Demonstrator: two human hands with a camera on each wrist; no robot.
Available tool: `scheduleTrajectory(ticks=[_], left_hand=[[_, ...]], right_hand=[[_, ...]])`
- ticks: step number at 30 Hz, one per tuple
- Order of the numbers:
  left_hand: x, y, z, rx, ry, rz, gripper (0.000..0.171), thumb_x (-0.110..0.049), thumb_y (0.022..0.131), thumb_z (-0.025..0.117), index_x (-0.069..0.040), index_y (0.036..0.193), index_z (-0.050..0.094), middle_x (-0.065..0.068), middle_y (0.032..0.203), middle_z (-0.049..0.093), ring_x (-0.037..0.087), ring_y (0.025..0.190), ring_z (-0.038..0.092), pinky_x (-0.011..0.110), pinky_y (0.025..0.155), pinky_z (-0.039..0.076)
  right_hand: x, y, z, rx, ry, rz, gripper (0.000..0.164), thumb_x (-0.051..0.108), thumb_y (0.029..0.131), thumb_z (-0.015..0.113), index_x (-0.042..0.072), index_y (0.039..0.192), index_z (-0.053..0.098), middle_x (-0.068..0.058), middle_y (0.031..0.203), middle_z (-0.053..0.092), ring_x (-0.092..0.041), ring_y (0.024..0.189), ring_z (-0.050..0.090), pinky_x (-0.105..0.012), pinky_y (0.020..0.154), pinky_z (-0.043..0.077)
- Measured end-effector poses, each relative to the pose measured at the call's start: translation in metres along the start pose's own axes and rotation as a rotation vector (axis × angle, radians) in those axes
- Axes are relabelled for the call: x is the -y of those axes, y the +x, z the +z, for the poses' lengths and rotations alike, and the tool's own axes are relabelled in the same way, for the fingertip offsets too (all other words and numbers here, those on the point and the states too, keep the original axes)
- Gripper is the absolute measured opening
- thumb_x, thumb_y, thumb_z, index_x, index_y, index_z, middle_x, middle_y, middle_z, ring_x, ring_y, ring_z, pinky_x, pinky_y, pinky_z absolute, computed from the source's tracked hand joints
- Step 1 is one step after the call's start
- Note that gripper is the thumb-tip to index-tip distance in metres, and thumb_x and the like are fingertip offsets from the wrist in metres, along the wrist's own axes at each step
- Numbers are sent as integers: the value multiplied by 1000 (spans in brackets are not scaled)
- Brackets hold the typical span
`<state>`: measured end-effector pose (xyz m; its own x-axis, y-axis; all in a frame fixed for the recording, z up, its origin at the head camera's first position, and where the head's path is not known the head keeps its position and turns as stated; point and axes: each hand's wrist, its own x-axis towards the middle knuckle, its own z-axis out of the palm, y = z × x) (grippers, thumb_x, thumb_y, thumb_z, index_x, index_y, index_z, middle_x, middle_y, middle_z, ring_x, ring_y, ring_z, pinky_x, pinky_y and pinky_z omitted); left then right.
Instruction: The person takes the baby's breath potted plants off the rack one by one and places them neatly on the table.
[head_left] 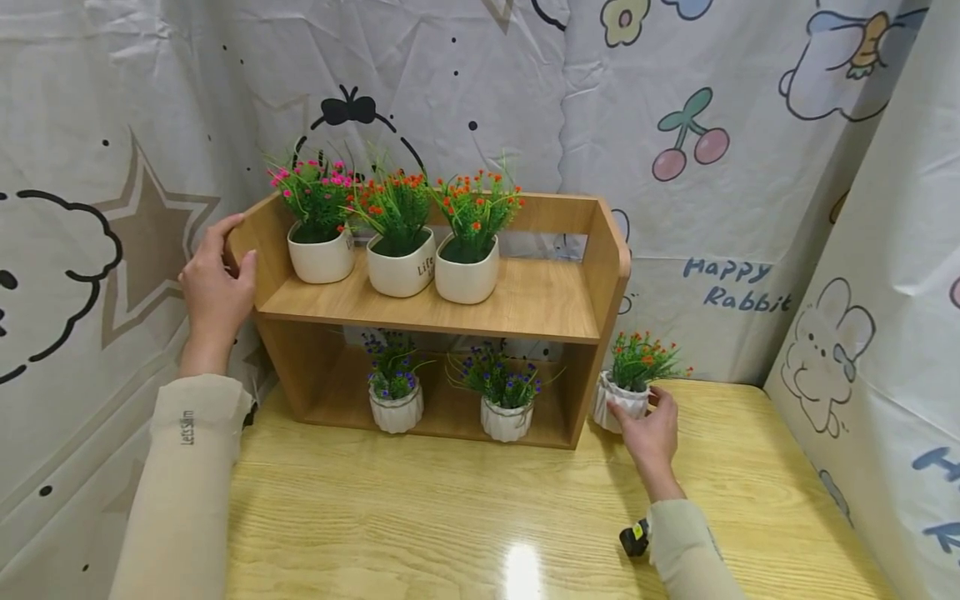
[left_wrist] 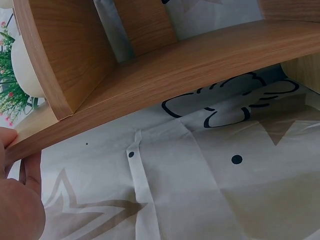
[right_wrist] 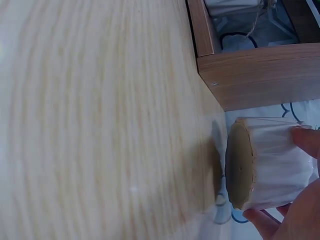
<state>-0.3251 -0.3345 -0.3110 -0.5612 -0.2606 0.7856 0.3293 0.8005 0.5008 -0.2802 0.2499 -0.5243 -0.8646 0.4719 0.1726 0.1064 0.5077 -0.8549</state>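
At the upper left end of a two-tier wooden shelf (head_left: 427, 321), my left hand (head_left: 217, 287) grips the side panel, thumb inside and fingers outside. The left wrist view shows that hand (left_wrist: 20, 200) pinching the panel's edge. To the right of the shelf, my right hand (head_left: 651, 429) holds a white ribbed flowerpot (head_left: 621, 402) with orange flowers (head_left: 645, 358). In the right wrist view the pot's underside (right_wrist: 240, 165) shows, tilted off the tabletop, with fingers and thumb about its white wall (right_wrist: 277, 160). The pot stands apart from the shelf's side.
On the upper tier are a pot with pink flowers (head_left: 321, 254) and two with orange ones, one lettered pot (head_left: 401, 267) and one plain pot (head_left: 467, 271). Below stand two purple-flowered pots (head_left: 396, 408) (head_left: 507, 419). Printed curtains (head_left: 487, 100) enclose the wooden table (head_left: 420, 508).
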Motion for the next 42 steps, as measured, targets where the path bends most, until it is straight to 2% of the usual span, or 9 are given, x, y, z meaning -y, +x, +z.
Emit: scheduleTrajectory(ticks=[8, 17, 24, 28, 36, 42], left_hand=[[-1, -1, 1, 5, 11, 2, 47, -11, 100, 60, -16, 147, 56, 28, 109, 64, 38, 85, 56, 50, 81, 34], [-2, 2, -1, -10, -7, 16, 47, -11, 100, 61, -16, 146, 57, 29, 104, 63, 36, 83, 55, 51, 81, 34], [-2, 1, -1, -2, -3, 3, 47, -12, 100, 60, -17, 146, 56, 29, 107, 64, 40, 85, 57, 54, 83, 34], [-1, 3, 3, 13, -7, 5, 47, -14, 100, 60, -18, 147, 56, 27, 116, 66, 44, 88, 58, 56, 84, 34], [2, 2, 2, -13, -8, 2, 48, -12, 99, 62, -20, 147, 57, 27, 107, 66, 34, 82, 55, 51, 81, 34], [2, 0, 1, -4, -7, -12, 48, -13, 100, 61, -19, 147, 57, 27, 120, 67, 44, 89, 58, 57, 85, 35]], right_hand=[[-4, 0, 2, -21, 20, 1, 83, 25, 86, 83, -3, 150, 38, -28, 144, 47, -45, 121, 53, -57, 99, 44], [-3, 1, 0, 42, 87, 30, 85, 19, 88, 82, -2, 155, 33, -29, 151, 42, -48, 130, 48, -58, 104, 46], [-5, 1, -4, 83, 148, 42, 87, 16, 87, 83, 0, 156, 32, -28, 155, 39, -49, 136, 46, -57, 107, 46], [-7, -1, -7, 92, 161, 47, 87, 15, 86, 84, 1, 155, 34, -27, 156, 39, -50, 138, 45, -57, 106, 48], [-10, -1, -4, 144, 185, 55, 87, 10, 87, 83, 1, 156, 32, -26, 159, 37, -50, 141, 44, -54, 106, 49], [-12, 0, 0, 128, 175, 39, 85, 5, 84, 83, -2, 152, 33, -28, 156, 39, -51, 138, 49, -51, 105, 50]])
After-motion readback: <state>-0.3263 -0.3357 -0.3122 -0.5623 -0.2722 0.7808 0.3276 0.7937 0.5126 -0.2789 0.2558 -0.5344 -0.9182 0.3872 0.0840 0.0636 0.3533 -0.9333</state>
